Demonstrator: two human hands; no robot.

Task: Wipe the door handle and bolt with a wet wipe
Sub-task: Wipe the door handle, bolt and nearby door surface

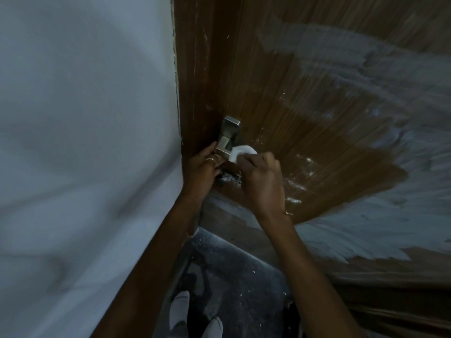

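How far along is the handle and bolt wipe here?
Nothing looks finished. In hand: the right hand presses the white wipe against the metal handle, while the left hand steadies it. Left: the bolt, which I cannot make out in this dim view.

The hands [202,167] hide the handle's [225,145] lower end and most of the bolt [228,178]. The wipe [241,153] is half buried in the right fist. The wall [85,142] is blurred.

The metal door handle [225,145] is silver and boxy, mounted near the left edge of the brown wooden door [305,98]. A crumpled white wet wipe [240,153] presses against its right side.
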